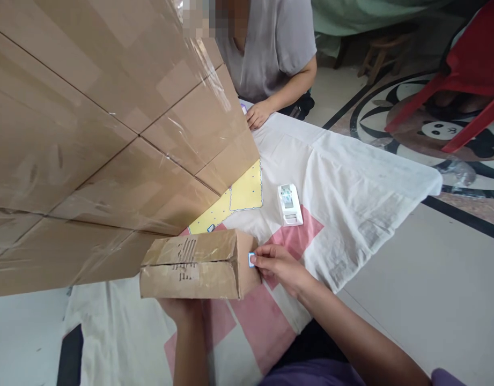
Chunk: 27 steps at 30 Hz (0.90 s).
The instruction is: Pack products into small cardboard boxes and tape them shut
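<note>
A small cardboard box with taped flaps and dark printing is held above the cloth-covered table. My left hand supports it from underneath, with its fingers hidden by the box. At the box's right end my right hand pinches a small white sticker with a blue border between thumb and fingertips. The sticker lies against the end face; whether it is stuck down I cannot tell. Beyond my right hand, a small white case with a clear window rests on the cloth.
Large taped cartons are stacked like a wall along the left. Across the table a person in a grey shirt rests a hand near the edge. A red chair and wooden stool stand at the far right.
</note>
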Each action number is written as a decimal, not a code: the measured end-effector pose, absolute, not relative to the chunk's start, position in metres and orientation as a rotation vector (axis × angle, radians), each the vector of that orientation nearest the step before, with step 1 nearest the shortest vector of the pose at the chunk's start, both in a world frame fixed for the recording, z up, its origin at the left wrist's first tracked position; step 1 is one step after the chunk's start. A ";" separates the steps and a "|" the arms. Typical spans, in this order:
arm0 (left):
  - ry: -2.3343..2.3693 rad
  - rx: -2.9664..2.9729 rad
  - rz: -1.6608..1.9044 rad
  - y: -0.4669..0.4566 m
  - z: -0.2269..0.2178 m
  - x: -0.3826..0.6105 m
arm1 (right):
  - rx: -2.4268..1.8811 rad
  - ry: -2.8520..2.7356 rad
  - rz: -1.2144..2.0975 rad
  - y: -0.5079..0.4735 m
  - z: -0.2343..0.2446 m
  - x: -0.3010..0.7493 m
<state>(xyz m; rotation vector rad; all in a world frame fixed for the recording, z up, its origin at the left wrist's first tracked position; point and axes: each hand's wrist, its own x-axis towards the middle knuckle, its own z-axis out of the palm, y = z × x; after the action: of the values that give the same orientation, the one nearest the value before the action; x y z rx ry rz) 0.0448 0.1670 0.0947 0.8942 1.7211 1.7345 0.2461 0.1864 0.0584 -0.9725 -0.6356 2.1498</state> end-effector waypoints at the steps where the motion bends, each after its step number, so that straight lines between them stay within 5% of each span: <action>1: 1.693 0.875 1.792 0.167 0.095 0.046 | -0.968 -0.629 2.153 0.187 0.058 0.246; 27: 1.770 0.684 1.862 0.148 0.051 0.001 | -1.009 -0.694 2.124 0.187 0.061 0.241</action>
<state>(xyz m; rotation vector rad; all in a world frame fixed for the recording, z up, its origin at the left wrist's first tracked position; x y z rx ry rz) 0.0012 0.1483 0.0507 0.6845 1.7695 1.8624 0.2405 0.1867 0.0611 -1.0093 -0.6937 2.1236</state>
